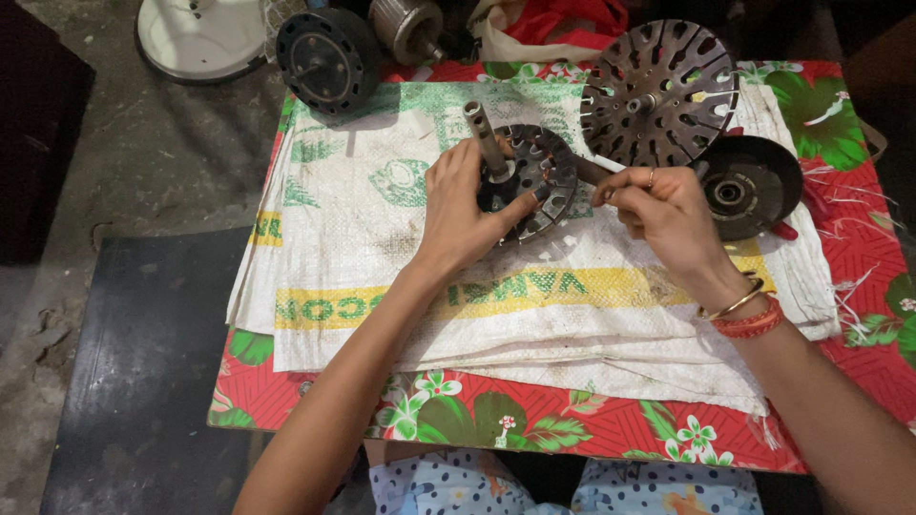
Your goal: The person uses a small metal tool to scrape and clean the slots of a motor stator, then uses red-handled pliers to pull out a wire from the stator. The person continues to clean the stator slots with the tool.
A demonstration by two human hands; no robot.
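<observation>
Floor, far left of the grip: white round fan base [200,36] on grey concrete, dark mat [143,372] below it.
Up-left of the grip: black round motor cover [327,59] at the table's back edge.
Work surface: white woven sack [382,248] with green and yellow print, spread over a red floral cloth [859,238].
Left hand [461,210]: fingers wrapped around the slotted motor core [534,181], thumb pressed on its lower rim; clamped on it, core tipped up off the sack.
Shaft [484,136]: grey, sticking up-left out of the core, just above the left knuckles.
Right hand [658,212]: fingers pinched shut on a thin tool [592,172] whose tip touches the core's right edge.
Just above the right hand: large slotted metal disc [660,91] on its own shaft.
Right of the right hand: black round housing [754,186], lying flat on the sack.
</observation>
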